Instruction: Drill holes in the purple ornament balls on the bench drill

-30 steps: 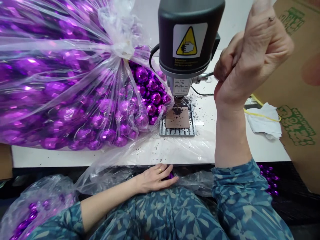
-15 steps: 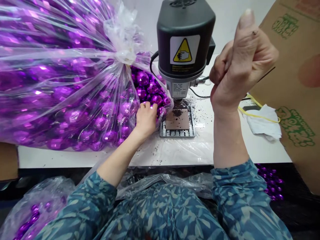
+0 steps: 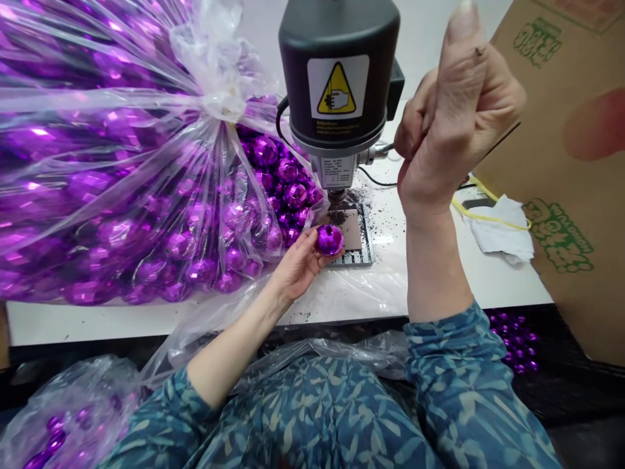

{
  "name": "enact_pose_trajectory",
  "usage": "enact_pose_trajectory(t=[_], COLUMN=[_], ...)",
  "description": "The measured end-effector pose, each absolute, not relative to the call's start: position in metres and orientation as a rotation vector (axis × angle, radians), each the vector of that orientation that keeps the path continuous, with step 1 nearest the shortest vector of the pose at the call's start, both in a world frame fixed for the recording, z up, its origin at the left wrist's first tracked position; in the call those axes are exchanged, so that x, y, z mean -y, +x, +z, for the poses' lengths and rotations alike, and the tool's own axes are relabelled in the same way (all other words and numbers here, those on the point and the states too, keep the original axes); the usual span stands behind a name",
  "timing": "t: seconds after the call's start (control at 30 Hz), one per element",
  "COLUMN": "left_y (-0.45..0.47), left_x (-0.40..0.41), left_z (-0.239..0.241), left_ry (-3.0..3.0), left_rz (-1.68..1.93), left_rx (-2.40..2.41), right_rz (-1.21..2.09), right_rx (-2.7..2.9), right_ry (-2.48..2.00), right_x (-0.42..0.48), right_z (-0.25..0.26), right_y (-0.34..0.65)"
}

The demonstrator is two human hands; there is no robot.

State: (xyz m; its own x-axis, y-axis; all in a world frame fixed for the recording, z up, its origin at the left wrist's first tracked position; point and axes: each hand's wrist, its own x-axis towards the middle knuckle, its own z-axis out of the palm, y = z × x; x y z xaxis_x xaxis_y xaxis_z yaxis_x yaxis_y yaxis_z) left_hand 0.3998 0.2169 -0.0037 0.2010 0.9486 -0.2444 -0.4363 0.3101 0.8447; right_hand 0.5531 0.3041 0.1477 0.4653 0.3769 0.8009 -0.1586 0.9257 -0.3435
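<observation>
In my left hand point(image 3: 299, 264), a shiny purple faceted ball point(image 3: 330, 240) is pinched between thumb and fingers. It is beside a square wooden plate point(image 3: 354, 228) on the slotted metal base point(image 3: 367, 255) of a small black drill press point(image 3: 339, 85). My right hand point(image 3: 459, 117) is raised at the machine's right side, curled in a fist around its feed lever point(image 3: 384, 148); most of the lever is hidden by the hand. A large clear plastic bag point(image 3: 215, 104) full of purple balls lies left of the press, its opening facing the base.
Dark shavings point(image 3: 371, 202) lie around the base on the white table point(image 3: 122, 326). A white cloth point(image 3: 505, 228) with a yellow strap lies at the right, near a cardboard box point(image 3: 581, 189). More purple balls point(image 3: 515, 342) are below the table's right edge, and another plastic bag point(image 3: 83, 404) is at lower left.
My left hand has come out of the bag's opening with a purple ball and moved right towards the base. My right hand stays raised at the lever. The view has shifted slightly.
</observation>
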Motion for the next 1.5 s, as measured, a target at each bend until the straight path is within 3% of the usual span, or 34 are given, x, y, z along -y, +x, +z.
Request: enact_pose_trajectory(t=[0.3, 1.5], left_y=[0.406, 0.427], left_x=[-0.254, -0.265], left_z=[-0.059, -0.070], left_ry=[1.223, 1.411], left_rz=[1.507, 1.443], left_rx=[-1.217, -1.082], right_rz=[0.178, 0.225], right_rx=[1.097, 1.099], right_ry=[-0.385, -0.349], right_x=[-0.304, -0.291], right_z=[0.145, 0.140], right_y=[0.553, 0.552])
